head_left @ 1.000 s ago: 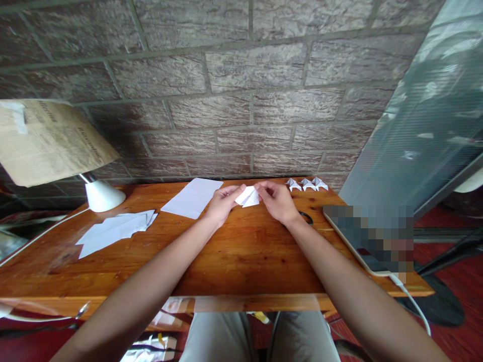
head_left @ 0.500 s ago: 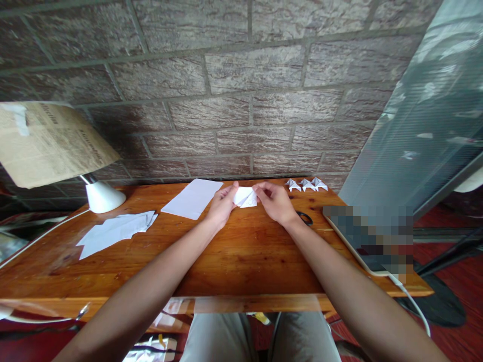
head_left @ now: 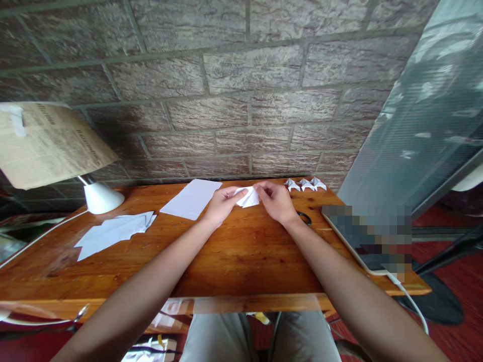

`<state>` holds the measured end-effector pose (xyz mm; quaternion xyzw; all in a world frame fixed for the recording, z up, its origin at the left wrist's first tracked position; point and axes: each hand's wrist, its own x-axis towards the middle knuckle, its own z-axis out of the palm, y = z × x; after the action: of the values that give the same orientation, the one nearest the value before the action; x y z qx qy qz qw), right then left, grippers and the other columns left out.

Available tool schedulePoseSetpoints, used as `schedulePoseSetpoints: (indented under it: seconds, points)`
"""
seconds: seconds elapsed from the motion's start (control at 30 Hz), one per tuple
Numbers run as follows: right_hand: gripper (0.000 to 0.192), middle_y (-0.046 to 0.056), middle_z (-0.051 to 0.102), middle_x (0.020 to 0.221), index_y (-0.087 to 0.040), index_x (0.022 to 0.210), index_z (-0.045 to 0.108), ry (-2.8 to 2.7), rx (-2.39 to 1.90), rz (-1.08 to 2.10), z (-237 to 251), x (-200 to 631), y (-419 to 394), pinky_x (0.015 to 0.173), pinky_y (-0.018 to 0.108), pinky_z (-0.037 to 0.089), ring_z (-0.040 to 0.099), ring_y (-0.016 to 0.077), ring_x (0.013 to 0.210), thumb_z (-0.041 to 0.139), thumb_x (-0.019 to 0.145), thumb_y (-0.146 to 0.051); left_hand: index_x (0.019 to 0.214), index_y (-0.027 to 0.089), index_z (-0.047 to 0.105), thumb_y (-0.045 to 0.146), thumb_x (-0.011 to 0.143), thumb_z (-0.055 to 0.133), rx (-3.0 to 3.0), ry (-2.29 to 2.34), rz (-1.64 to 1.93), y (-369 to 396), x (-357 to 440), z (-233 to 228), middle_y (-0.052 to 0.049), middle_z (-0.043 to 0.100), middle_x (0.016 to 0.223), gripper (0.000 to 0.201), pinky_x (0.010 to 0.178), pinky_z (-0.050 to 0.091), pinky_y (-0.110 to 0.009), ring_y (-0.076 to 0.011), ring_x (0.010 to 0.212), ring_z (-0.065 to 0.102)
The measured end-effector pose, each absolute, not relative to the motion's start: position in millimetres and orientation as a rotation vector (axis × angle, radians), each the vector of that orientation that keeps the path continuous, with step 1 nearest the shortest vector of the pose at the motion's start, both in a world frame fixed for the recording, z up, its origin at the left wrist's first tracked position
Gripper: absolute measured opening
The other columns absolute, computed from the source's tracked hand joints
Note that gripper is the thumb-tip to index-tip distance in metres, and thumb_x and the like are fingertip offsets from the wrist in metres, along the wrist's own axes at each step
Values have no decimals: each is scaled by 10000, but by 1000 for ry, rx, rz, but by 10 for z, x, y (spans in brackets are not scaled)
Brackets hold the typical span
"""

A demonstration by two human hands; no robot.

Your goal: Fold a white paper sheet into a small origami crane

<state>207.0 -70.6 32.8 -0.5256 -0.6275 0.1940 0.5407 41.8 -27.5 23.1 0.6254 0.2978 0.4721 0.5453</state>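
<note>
- We see our left hand point(head_left: 222, 203) and our right hand point(head_left: 276, 201) meeting over the far middle of the wooden counter point(head_left: 241, 251).
- Between them we hold a small folded piece of white paper point(head_left: 249, 197), just above the counter top or resting on it; we cannot tell which.
- Our left hand is closed in a pinch, thumb and forefinger on the paper's left edge, the other fingers curled.
- Our right hand is closed on the paper's right side in the same way, fingertips on the upper corner.
- A flat white sheet point(head_left: 191, 198) lies just left of our left hand, near the far edge.
- A loose pile of white sheets point(head_left: 113, 231) lies further left, nearer to us.
- A white lamp base point(head_left: 99, 196) stands at the far left, under a tan paper shade point(head_left: 49, 143).
- Three small folded paper shapes point(head_left: 305, 184) sit in a row at the far right, close to the brick wall point(head_left: 226, 85).
- A dark ring-shaped thing point(head_left: 304, 217) lies by our right wrist; what it is we cannot tell.
- A white cable point(head_left: 409, 299) hangs off the right edge.
</note>
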Motion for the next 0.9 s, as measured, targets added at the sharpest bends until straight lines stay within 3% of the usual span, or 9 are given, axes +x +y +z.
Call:
schedulePoseSetpoints:
  seconds: [0.13, 0.33, 0.47, 0.63, 0.9]
  points:
    - [357, 31, 650, 647, -161, 848, 719, -1490, -1243, 446, 309, 2064, -700, 573, 257, 431, 555, 145, 575, 529, 886, -461, 837, 146, 756, 524, 713, 745, 1497, 714, 1075, -250, 417, 178, -16, 697, 724, 398, 628, 384, -234, -118, 647, 549]
    - [347, 48, 690, 721, -173, 869, 726, -1479, -1236, 415, 283, 2051, -704, 570, 252, 441, 578, 154, 619, 551, 874, -472, 783, 139, 747, 521, 654, 789, 1530, 740, 1086, -276, 431, 194, -5, 665, 658, 406, 587, 355, -234, -105, 591, 496]
    - [402, 15, 632, 617, -166, 886, 725, -1466, -1188, 546, 301, 2058, -706, 530, 248, 421, 523, 127, 531, 578, 845, -539, 795, 149, 753, 521, 647, 792, 1550, 738, 1108, -280, 418, 215, -8, 674, 670, 402, 576, 358, -230, -107, 593, 499]
    - [450, 14, 644, 649, -162, 846, 718, -1412, -1087, 730, 330, 2065, -700, 510, 247, 409, 497, 105, 509, 697, 720, -594, 786, 153, 751, 498, 628, 813, 1552, 723, 1087, -281, 399, 252, -10, 680, 667, 385, 582, 382, -235, -108, 584, 504]
    - [446, 14, 654, 665, -157, 853, 729, -1347, -1066, 802, 350, 2050, -713, 525, 247, 415, 501, 103, 538, 746, 677, -567, 775, 146, 740, 505, 647, 797, 1551, 754, 1119, -276, 401, 233, 2, 654, 652, 385, 572, 344, -227, -99, 584, 479]
